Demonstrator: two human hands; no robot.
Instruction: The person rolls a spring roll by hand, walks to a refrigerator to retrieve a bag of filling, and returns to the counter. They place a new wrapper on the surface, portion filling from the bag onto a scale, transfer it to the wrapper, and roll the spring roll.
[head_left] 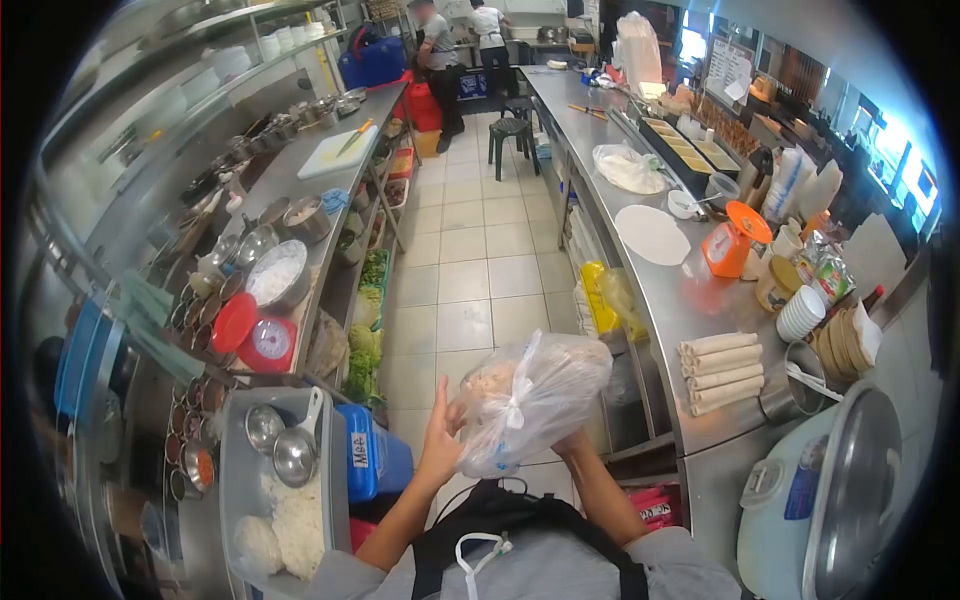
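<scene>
Two hands engaged: tied bag [530, 400] gripped from beneath by right hand [572, 445]; left hand [438, 440] open against it. Thin plastic might tear, spilling onto floor [470, 280].

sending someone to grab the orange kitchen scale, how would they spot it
Follow the long steel counter on the right side of the aisle. The scale stands there just past a flat white round sheet, before a stack of white bowls. It is the only bright orange thing on that counter, with a white dial on its front.
</scene>
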